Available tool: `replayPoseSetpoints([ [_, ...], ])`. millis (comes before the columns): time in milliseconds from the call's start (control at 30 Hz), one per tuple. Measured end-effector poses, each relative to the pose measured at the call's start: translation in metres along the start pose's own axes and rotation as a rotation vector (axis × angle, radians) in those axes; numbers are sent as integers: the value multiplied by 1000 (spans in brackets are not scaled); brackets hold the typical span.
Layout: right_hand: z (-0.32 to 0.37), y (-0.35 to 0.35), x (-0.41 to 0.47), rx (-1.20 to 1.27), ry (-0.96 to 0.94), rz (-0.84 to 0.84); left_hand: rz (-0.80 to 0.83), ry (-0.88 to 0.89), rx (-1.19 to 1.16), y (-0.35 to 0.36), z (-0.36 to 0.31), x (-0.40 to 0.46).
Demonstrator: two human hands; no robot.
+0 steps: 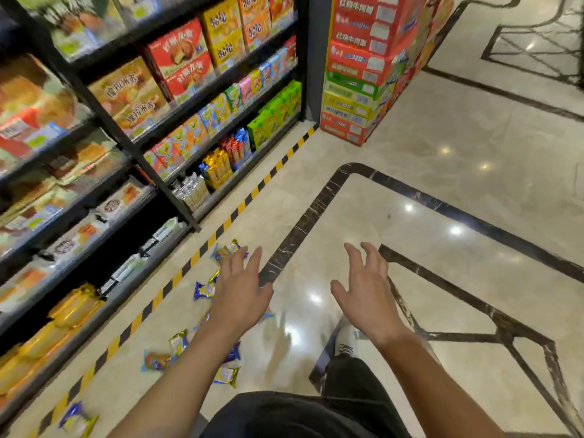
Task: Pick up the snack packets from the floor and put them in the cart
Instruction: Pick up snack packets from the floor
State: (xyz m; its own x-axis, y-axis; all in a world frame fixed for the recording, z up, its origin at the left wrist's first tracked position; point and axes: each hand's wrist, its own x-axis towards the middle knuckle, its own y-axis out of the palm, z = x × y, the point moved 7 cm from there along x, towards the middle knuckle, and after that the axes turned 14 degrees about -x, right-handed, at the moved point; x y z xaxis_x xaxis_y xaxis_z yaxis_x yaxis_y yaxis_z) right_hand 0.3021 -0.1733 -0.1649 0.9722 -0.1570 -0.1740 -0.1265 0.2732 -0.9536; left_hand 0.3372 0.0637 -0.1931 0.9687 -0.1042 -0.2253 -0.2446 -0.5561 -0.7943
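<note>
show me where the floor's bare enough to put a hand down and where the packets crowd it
Bare floor lies right of the dark marble strip, under and beyond the right hand, up to the stacked cartons. It is crowded left of that strip: snack packets lie scattered between it and the striped tape along the shelves, under the left hand.

I see a glossy beige marble floor (442, 172) with dark inlaid borders (319, 210) and ceiling-light glare. Black shelves (104, 121) of boxed goods line the left, edged by yellow-black tape (243, 207). Stacked cartons (357, 74) stand beyond.
</note>
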Motion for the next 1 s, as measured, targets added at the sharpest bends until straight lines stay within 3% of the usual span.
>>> replayPoseSetpoints([
  [200,-31,-24,80,-33,-143,88,-122,-218,-80,-9,-26,37],
  [400,-25,-41,160,-28,-227,118,-262,-331,-14,-35,-32,70],
  [600,35,-34,226,-143,-409,114,-300,-371,19,-54,-19,99],
  [767,91,-29,262,-356,-529,-27,-310,-400,110,-66,11,132],
  [1000,167,-16,318,-396,-596,62,-303,-496,16,-95,55,177],
])
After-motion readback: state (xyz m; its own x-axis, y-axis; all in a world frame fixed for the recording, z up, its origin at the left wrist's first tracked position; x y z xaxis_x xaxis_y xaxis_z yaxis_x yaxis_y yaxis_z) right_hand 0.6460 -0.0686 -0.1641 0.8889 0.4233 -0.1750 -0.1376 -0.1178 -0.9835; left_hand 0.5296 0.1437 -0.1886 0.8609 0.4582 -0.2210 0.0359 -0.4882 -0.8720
